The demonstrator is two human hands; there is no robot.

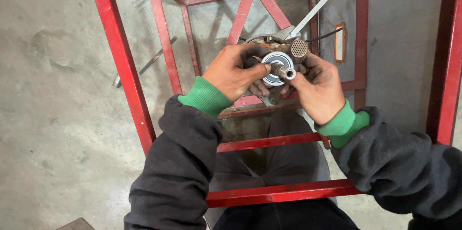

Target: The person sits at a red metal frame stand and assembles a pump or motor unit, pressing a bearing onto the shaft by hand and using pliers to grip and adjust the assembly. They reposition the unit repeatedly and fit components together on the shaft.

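Held up over the lap, inside a red frame (126,61), with a small motor (276,64) gripped between both hands so the shaft (284,71) points at the camera and the bearing (275,64) around it faces up for close work. Left hand (235,72) curled shut around the motor's left side, thumb pressed across the bearing's rim, seemingly to steady it. Right hand (318,85) closed on the right side, fingers wrapped behind the body, thumb lying just beside the shaft tip. Perforated round cap (299,48) at the upper right, flat grey lever (308,18) sticking out beyond, thin black wire (327,34) trailing right. Loose metal rod (147,63) lying on the concrete floor (53,114), well apart to the left.
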